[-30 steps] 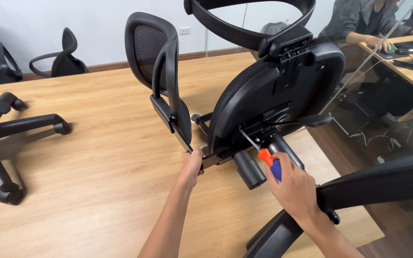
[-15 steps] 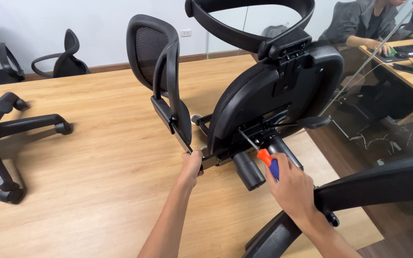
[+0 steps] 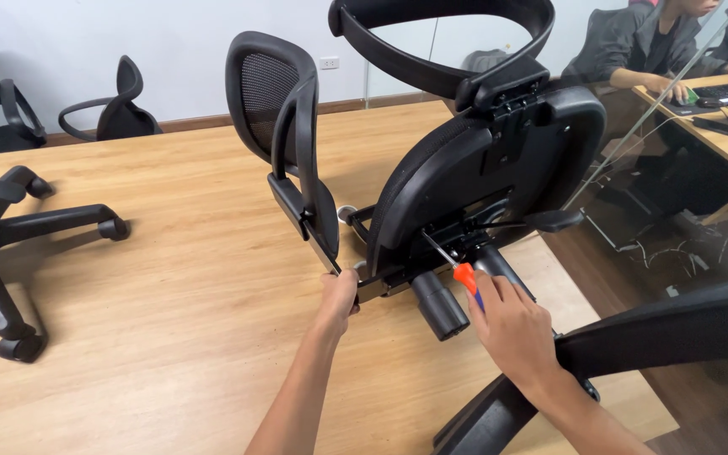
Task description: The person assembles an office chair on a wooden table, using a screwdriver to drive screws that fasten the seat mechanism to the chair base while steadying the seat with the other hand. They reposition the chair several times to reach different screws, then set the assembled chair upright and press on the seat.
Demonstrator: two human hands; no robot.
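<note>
- I am working at a wooden counter [image 3: 170, 278] on which a black chair seat [image 3: 482, 194] is lying tipped on its side, its underside turned towards me.
- My left hand [image 3: 339, 297] is gripping the near edge of the seat's metal bracket [image 3: 381, 285], with the fingers curled shut around it, right at the foot of the armrest [image 3: 297, 168].
- That armrest, with its mesh pad, is standing upright just left of the seat and rising towards the far side.
- My right hand [image 3: 511, 324] is closing its fingers around a screwdriver [image 3: 457, 263] with an orange and blue handle.
- The screwdriver's thin shaft is pointing up and to the left, with its tip sitting in the mechanism under the seat.
- A short black cylinder [image 3: 438, 305] is sticking out from the seat's underside towards me, lying between my two hands.
- A black lever [image 3: 549, 221] is jutting out to the right of the mechanism.
- A curved black headrest frame [image 3: 440, 34] is arching over the seat on the far side.
- A second black arm piece [image 3: 659, 329] is lying near right, under my right wrist.
- A black wheeled chair base [image 3: 10, 236] is resting on the counter at the far left, well apart from my hands.
- Another person [image 3: 650, 42] is sitting at a desk behind glass at the far right.
</note>
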